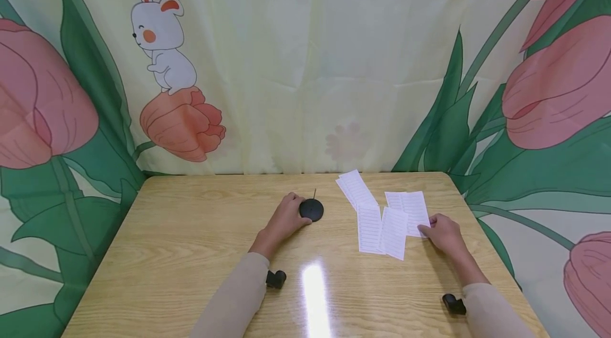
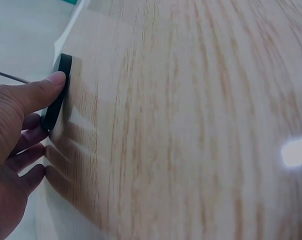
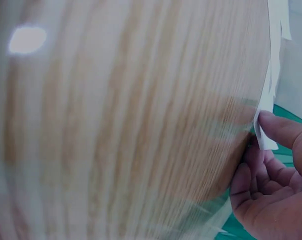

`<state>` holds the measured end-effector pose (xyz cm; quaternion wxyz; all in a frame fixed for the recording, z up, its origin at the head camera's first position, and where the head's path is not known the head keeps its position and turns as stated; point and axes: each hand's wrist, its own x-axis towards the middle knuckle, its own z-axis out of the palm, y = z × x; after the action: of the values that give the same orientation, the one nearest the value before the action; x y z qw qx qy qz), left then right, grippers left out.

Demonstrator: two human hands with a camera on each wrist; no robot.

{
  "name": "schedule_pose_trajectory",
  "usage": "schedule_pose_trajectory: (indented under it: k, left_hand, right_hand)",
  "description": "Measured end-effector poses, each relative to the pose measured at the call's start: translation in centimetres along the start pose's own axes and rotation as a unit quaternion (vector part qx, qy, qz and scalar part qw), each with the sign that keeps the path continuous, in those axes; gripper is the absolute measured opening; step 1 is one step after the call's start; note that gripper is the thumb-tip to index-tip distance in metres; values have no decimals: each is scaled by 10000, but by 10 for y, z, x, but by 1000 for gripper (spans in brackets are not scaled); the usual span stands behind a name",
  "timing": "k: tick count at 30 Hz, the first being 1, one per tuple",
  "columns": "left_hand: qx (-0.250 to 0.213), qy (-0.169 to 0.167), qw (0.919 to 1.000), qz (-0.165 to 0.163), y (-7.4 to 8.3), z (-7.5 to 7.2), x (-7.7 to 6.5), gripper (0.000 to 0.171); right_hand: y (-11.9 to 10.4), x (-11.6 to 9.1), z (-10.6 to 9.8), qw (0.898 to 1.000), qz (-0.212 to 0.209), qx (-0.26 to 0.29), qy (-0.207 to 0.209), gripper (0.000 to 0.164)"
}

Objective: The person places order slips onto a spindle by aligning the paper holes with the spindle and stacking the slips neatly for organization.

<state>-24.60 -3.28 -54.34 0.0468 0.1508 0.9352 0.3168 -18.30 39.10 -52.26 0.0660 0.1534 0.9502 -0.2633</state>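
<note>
Near the back middle of the table stands a receipt spike (image 1: 311, 210), a round black base with a thin metal rod rising from it. My left hand (image 1: 286, 216) grips that base by its rim, the thumb on the near side; the rod (image 2: 10, 76) points away from the tabletop in the left wrist view. At the right, my right hand (image 1: 445, 232) pinches the lower corner of a white printed slip (image 1: 416, 210). Its thumb presses on the slip (image 3: 267, 132) and fingertips sit beneath, in the right wrist view. A neighbouring slip (image 1: 394, 200) is partly overlapped by it.
Several more lined slips lie between the hands: a pair (image 1: 355, 189) at the back, and others (image 1: 369, 229) in front, overlapping. The wooden table (image 1: 181, 253) ends at a printed curtain (image 1: 296, 62). A bright light reflection (image 1: 315, 295) shows on the wood.
</note>
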Motion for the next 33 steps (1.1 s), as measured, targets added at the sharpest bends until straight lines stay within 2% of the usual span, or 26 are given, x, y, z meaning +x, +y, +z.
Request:
schedule_pose_trajectory:
  k: [7,17,33]
  left_hand:
    - [-9,-5,10000,21,0,0,-1,63]
    - [23,-21,10000,-39,1,-1,-1,64]
    - [-46,-112,9999,-27,4,-3,-3,69]
  right_hand:
    - [2,-2,0,9998,-159,51,134,31]
    - [4,-6,-3,9977,-547,93,387,31]
    - [-14,-12,-36,9915,-1040,100,774,28]
